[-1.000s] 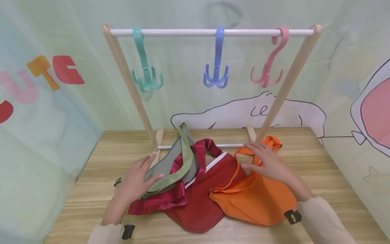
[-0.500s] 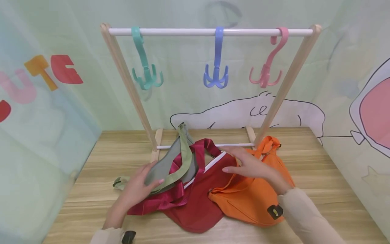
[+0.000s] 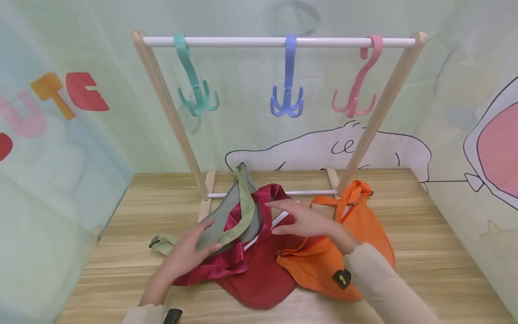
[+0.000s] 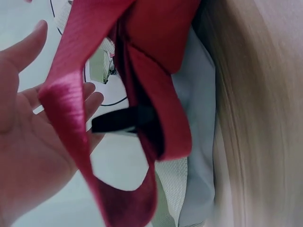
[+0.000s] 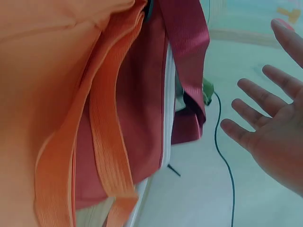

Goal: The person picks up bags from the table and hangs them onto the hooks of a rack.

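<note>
Red bag (image 3: pixel 263 279): limp, white zip (image 3: pixel 279 219), glossy crimson strap (image 3: pixel 216 266)
Grey bag (image 3: pixel 222 217): green strap (image 3: pixel 247 204)
Orange bag (image 3: pixel 315 270): overlaps red bag
Left hand (image 3: pixel 189 252), right hand (image 3: pixel 303 219): fingers spread, relaxed

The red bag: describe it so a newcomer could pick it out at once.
Find the wooden rack on the table, then the heap of bags at its foot. The red bag lies mid-heap, between the grey-green bag and the orange bag. Unlike either neighbour, it shows a bright white strip along one edge, plus shiny crimson straps.
</note>
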A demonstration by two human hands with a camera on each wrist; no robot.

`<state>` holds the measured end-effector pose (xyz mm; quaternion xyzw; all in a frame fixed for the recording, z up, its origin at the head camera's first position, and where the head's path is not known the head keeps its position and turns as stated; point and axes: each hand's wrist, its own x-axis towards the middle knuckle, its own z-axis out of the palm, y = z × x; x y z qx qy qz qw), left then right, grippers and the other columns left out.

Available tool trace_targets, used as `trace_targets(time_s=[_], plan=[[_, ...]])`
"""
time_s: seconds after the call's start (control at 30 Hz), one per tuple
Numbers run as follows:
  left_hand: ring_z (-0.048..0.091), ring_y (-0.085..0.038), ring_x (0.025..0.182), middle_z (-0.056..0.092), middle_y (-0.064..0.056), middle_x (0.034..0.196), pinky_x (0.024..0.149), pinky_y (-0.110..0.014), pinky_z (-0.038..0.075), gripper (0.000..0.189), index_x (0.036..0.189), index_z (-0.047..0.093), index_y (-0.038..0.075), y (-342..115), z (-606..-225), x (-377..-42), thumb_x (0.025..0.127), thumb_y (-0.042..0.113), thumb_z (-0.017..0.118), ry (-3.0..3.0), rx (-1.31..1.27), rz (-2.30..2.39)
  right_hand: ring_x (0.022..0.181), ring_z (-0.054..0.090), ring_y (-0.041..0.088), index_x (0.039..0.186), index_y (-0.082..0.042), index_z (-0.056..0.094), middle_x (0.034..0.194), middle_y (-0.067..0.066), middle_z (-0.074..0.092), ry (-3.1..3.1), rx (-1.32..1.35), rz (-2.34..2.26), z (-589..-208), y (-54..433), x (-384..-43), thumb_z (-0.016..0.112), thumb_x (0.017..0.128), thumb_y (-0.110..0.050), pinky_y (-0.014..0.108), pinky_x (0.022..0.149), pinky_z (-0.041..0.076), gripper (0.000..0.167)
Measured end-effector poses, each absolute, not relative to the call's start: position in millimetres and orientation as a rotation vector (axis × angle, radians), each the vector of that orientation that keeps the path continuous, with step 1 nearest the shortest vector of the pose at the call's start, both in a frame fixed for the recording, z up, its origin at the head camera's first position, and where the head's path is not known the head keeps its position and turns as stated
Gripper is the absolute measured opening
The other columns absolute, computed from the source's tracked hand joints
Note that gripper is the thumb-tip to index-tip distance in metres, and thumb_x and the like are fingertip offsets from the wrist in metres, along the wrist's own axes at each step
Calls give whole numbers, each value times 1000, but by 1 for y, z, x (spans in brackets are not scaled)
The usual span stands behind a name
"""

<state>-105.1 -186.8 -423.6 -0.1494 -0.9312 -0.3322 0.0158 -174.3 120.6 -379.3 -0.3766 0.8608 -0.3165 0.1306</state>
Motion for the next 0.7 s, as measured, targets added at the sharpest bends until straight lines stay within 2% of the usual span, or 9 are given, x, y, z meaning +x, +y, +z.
trace_targets(time_s=[0.23,0.7], plan=[[47,-36,115,52,-19,123,92,-50,38,60,128,47,-2,-183,-428,-105,82,29,69,-2900,-488,-1067,122,39,24,134,-4,43,134,9,45,2397,-1158,-972,-388,98,-175,69,82,-24,39,99,34,61],[47,-34,114,52,-18,123,92,-49,39,59,128,47,-1,-177,-435,-105,83,31,67,-2952,-500,-1115,124,36,19,137,-12,42,137,2,42,2321,-1127,-950,-397,64,-175,70,81,-21,34,98,36,63]])
